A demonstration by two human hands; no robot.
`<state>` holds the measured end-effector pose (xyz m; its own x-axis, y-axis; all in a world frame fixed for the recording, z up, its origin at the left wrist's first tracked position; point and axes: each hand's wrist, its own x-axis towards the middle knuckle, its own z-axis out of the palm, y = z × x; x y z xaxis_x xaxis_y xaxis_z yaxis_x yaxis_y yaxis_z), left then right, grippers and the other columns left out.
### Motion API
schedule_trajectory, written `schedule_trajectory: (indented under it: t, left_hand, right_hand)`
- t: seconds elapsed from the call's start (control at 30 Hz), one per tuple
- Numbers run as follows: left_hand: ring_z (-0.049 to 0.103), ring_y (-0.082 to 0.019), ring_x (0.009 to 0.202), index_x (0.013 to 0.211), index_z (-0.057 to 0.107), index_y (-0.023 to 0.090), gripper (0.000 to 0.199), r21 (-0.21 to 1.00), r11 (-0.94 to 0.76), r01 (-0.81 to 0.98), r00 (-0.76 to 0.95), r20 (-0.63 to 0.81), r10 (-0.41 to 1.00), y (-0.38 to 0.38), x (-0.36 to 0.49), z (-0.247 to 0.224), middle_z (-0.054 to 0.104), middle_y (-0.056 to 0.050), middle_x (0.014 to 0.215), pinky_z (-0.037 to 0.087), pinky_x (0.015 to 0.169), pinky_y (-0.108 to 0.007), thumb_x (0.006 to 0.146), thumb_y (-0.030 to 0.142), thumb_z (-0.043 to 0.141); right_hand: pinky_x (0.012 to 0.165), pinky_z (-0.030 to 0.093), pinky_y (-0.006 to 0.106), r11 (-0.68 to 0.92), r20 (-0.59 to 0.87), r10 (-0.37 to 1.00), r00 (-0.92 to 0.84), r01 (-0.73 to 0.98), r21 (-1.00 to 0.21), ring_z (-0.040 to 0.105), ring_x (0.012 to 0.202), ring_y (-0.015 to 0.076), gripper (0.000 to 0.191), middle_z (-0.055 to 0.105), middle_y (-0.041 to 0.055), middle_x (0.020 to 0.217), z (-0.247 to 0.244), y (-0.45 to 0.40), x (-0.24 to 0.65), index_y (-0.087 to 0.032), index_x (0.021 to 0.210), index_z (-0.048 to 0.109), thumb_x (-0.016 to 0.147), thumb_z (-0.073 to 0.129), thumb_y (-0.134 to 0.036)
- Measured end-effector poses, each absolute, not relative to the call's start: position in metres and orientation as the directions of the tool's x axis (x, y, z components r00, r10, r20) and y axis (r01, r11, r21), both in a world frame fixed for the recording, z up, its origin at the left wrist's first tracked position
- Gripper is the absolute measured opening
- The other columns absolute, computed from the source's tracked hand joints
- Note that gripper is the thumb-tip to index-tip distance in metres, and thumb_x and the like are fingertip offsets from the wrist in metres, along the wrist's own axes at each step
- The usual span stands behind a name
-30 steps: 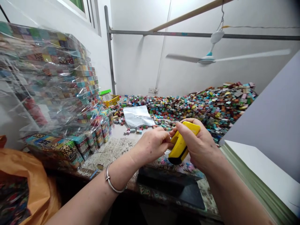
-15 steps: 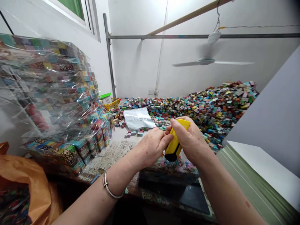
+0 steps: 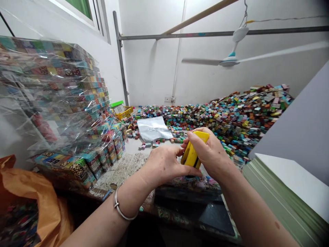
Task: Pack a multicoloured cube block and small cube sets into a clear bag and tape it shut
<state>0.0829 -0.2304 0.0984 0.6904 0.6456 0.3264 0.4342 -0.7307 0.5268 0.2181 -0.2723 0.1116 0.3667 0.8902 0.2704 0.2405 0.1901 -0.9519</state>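
Note:
A yellow-and-black tool, seemingly a stapler (image 3: 192, 155), is held up in front of me above the bench's near edge. My right hand (image 3: 209, 147) wraps around its upper right side, thumb lying along the top. At its lower end is my left hand (image 3: 167, 162), thumb across the bottom and fingers curled behind the left side. The left fingertips are partly hidden. Below both hands, small colourful pieces in clear plastic (image 3: 203, 181) lie over a dark box-like object. Beyond them, a silver-white plastic sheet (image 3: 154, 128) rests against the small patterned blocks.
A large heap of small colourful blocks (image 3: 241, 120) fills the back and right. Plastic-wrapped block stacks (image 3: 77, 92) rise at left, above an orange sack (image 3: 48, 202). A paper stack (image 3: 288, 192) stands right. A small fan (image 3: 228, 61) hangs overhead.
My left thumb has stretched rightward across the tool's lower end, and the left hand has opened wider around it. The tool has tilted slightly. My right hand keeps its hold.

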Motion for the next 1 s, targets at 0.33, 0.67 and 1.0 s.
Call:
schedule_trajectory:
  t: [0.33,0.67,1.0]
  left_hand:
    - [0.058,-0.015,0.072,0.091,0.068,0.022,0.030,0.609,-0.751,0.255,0.844,0.238,0.480,-0.220,0.073,0.103,0.065,0.004,0.075,0.040,0.062,-0.020,0.070,0.044,0.067]
    - [0.053,-0.011,0.061,0.077,0.068,0.018,0.025,0.585,-0.744,0.322,0.799,0.254,0.545,-0.216,0.073,0.098,0.062,0.002,0.064,0.037,0.055,-0.018,0.085,0.031,0.048]
    - [0.058,-0.019,0.078,0.097,0.063,0.025,0.046,0.574,-0.727,0.378,0.697,0.341,0.631,-0.231,0.077,0.105,0.065,-0.001,0.089,0.042,0.063,-0.025,0.069,0.060,0.060]
  right_hand:
    - [0.044,0.048,0.026,0.184,0.291,0.888,0.356,0.305,-0.934,0.059,0.055,0.0161,0.033,0.063,-0.0016,0.076,0.105,-0.272,0.229,-0.025,0.093,0.046,0.077,0.052,-0.053]
    - [0.047,0.050,0.027,0.220,0.284,0.902,0.324,0.221,-0.950,0.060,0.057,0.0164,0.030,0.062,-0.0024,0.073,0.109,-0.274,0.227,-0.025,0.091,0.045,0.078,0.055,-0.050]
    - [0.047,0.047,0.025,0.211,0.330,0.874,0.358,0.333,-0.919,0.060,0.059,0.0163,0.035,0.061,-0.0015,0.075,0.107,-0.269,0.227,-0.025,0.095,0.046,0.077,0.052,-0.054]
